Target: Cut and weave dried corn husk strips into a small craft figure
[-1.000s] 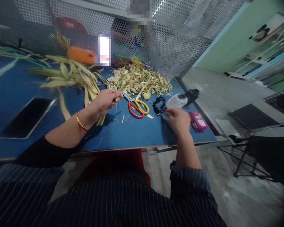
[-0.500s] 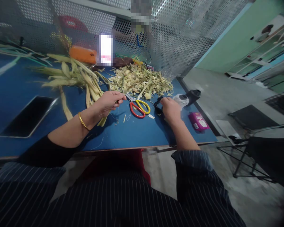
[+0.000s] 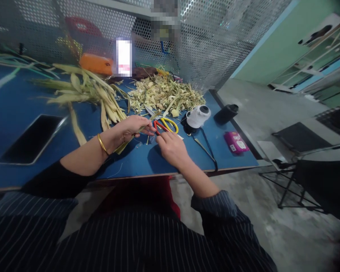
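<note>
My left hand (image 3: 134, 128), with a gold bangle at the wrist, pinches a narrow strip of dried husk (image 3: 123, 147) that runs through the fingers. Close beside it, my right hand (image 3: 171, 147) is closed, fingertips near the left fingers; what it holds, if anything, is hidden. Just beyond both hands lie scissors (image 3: 170, 119) with one yellow and one red handle, partly covered by the right fingers. A white thread spool (image 3: 197, 118) stands to the right, with a black object at its foot and a black cord (image 3: 208, 145) running toward the table edge.
A heap of cut husk pieces (image 3: 167, 94) lies behind the scissors. Long dried husks (image 3: 87, 90) and a dark phone (image 3: 32, 139) lie to the left. On the right are a black cylinder (image 3: 226, 114) and a pink packet (image 3: 235, 142). Perforated metal sheeting (image 3: 209, 45) borders the back.
My right hand has left the black object by the spool and moved left, beside my left hand. The spool and the cord now show uncovered. My left hand has barely moved.
</note>
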A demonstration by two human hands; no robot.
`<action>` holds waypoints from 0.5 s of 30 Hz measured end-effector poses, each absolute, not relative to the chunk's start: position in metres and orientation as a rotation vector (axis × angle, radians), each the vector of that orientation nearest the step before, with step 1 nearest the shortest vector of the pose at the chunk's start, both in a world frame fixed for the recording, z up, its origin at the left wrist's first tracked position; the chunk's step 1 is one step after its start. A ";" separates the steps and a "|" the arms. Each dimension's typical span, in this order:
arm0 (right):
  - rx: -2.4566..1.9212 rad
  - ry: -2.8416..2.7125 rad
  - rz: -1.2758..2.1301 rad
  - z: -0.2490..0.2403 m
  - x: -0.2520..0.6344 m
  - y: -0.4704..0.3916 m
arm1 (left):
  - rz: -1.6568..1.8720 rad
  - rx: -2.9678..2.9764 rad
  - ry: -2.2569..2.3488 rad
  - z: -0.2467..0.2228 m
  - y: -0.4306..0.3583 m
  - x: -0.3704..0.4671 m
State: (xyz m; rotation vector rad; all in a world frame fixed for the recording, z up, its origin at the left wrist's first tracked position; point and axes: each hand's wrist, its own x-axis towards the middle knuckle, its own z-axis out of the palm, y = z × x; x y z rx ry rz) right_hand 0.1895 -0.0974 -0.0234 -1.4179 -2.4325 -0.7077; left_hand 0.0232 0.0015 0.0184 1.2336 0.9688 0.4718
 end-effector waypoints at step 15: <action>-1.262 -2.479 -0.389 -0.022 0.166 -0.103 | 0.412 0.835 0.848 0.003 0.016 0.025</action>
